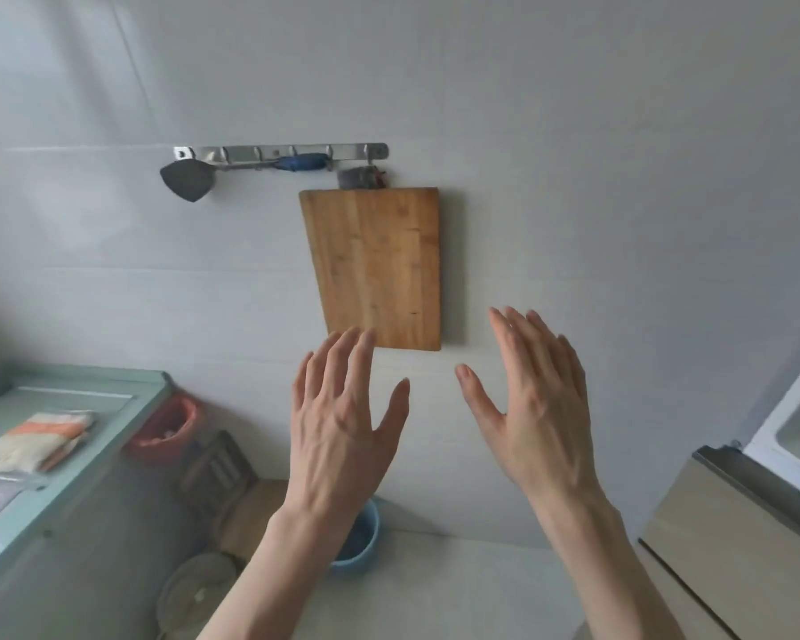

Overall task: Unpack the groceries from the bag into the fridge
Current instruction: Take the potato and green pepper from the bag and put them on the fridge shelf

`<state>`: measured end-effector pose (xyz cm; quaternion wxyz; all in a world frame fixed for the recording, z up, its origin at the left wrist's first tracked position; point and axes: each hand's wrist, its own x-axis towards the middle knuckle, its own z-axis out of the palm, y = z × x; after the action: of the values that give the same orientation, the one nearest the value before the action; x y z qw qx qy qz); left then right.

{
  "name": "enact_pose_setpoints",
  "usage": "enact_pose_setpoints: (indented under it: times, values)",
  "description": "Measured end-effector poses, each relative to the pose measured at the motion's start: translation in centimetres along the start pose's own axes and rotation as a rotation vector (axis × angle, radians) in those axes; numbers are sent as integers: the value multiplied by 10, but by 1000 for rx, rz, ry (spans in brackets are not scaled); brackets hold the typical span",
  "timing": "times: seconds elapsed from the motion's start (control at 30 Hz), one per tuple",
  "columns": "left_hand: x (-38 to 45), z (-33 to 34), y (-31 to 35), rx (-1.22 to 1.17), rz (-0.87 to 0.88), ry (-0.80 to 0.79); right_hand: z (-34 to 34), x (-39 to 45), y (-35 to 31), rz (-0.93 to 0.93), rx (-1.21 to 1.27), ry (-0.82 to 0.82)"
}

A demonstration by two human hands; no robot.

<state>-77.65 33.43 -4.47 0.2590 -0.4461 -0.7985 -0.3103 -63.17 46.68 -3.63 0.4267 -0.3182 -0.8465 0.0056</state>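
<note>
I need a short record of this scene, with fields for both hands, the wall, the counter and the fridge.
left hand: open, raised, holds nothing
right hand: open, raised, holds nothing
wall: cutting board and spatula hang at hook rail
counter: folded cloth on it
fridge: at right, partly in view
bag: not in view

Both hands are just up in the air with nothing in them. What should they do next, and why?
Probably turn right and reach toward the fridge. The left hand and right hand are open and empty, raised in front of the cutting board on the wall. No grocery bag is in view, so finding it may have to come first.
</note>
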Motion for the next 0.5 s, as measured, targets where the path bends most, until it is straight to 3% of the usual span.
enact_pose_setpoints:
  times: [0.5]
  values:
    - [-112, -210, -264, 341, -400, 18, 102, -53, -326, -340, 290, -234]
